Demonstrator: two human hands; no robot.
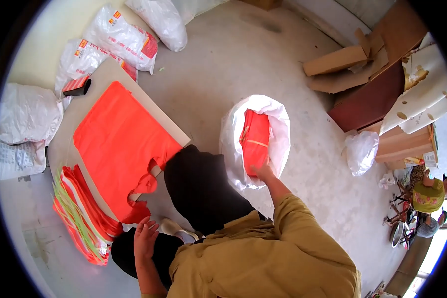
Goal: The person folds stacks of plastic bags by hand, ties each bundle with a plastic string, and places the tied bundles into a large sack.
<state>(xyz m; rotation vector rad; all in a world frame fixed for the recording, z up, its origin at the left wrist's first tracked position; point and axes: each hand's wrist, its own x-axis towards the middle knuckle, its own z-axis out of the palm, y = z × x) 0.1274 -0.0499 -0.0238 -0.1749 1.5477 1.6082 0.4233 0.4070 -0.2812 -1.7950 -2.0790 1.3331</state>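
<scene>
On the pale, smooth floor (310, 149), a white sack (281, 121) stands open with a red bundle (255, 131) inside, and the right hand (261, 172) reaches in at the bundle's near end, though I cannot tell whether its fingers pinch it. The left hand (145, 239) hangs over the knee with fingers loosely curled and slightly spread, near the board (156, 113) at left, where red cloth (114, 144) lies flat. Plastic bags (119, 42) line the far left wall, cardboard (338, 60) lies far right, and another person (428, 197) sits at the right edge.
</scene>
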